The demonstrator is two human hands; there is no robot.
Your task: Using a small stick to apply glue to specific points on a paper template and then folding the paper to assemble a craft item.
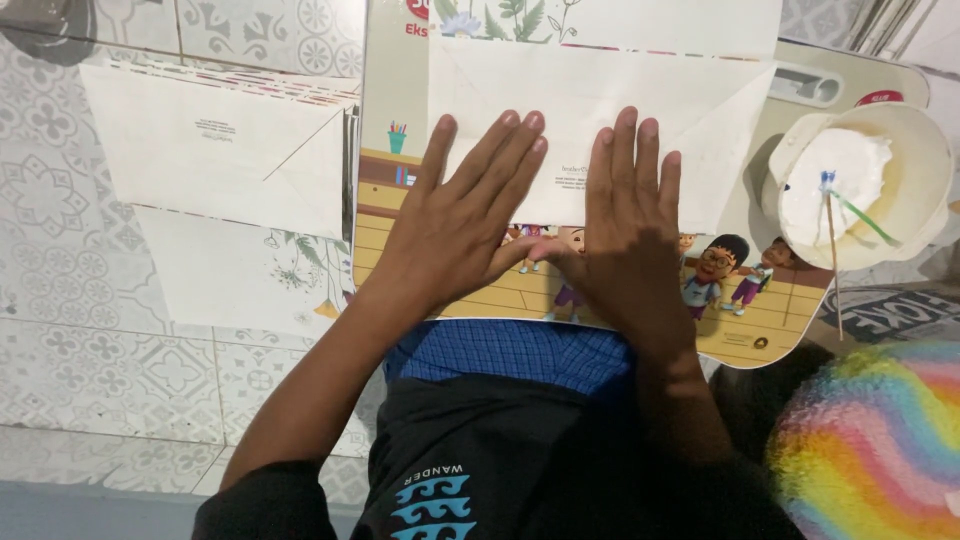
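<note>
Both of my hands lie flat, fingers spread, on a white envelope (590, 95) with its flap side up. My left hand (462, 215) presses its lower left part and my right hand (628, 225) its lower middle, thumbs nearly touching. The envelope rests on a small lap table (770, 320) with a cartoon picture of children on a wooden floor. Neither hand grips anything.
A stack of white envelopes (215, 150) lies on the patterned tile floor (120, 380) at the left, above a flowered sheet (240, 275). A white bowl (860, 185) with white paste and a thin stick sits at the right. A rainbow fuzzy thing (875, 440) is at lower right.
</note>
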